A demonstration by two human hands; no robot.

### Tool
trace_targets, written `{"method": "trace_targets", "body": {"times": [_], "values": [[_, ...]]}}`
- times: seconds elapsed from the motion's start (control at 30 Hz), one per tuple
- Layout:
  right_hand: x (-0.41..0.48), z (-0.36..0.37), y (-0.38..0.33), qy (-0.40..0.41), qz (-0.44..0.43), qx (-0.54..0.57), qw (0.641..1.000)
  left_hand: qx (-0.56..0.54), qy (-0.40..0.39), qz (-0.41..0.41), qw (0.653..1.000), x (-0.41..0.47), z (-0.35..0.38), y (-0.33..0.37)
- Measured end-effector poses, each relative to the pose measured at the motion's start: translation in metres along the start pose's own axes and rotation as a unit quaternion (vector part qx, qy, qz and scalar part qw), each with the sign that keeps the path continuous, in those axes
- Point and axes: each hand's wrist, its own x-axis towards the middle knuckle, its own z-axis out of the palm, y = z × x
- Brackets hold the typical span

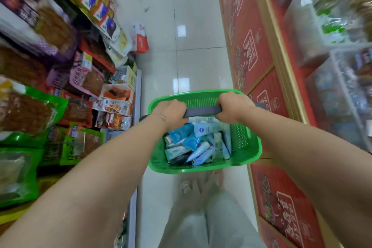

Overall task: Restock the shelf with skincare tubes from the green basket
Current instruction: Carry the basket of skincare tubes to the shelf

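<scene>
Open tiled aisle (193,26), green basket (248,143) between snack shelf (60,56) and red boxes (251,46).

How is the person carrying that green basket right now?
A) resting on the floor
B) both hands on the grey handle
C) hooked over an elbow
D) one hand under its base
B: the left hand and right hand both grip the grey handle across the green basket holding the skincare tubes.
</scene>
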Motion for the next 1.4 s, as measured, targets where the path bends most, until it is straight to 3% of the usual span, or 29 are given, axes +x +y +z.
{"method": "trace_targets", "body": {"times": [0.73,1.0,1.4], "values": [[0.174,-0.182,0.097,0.025,-0.020,0.002,0.999,0.017,0.013,-0.006,1.000,0.184,-0.182,-0.066],[0.283,-0.260,0.114,0.046,-0.001,-0.015,0.999,0.015,0.046,0.035,0.998,0.282,-0.247,-0.137],[0.450,-0.345,0.149,0.057,0.033,0.015,0.998,0.065,0.031,0.085,0.994,0.442,-0.346,-0.244]]}}
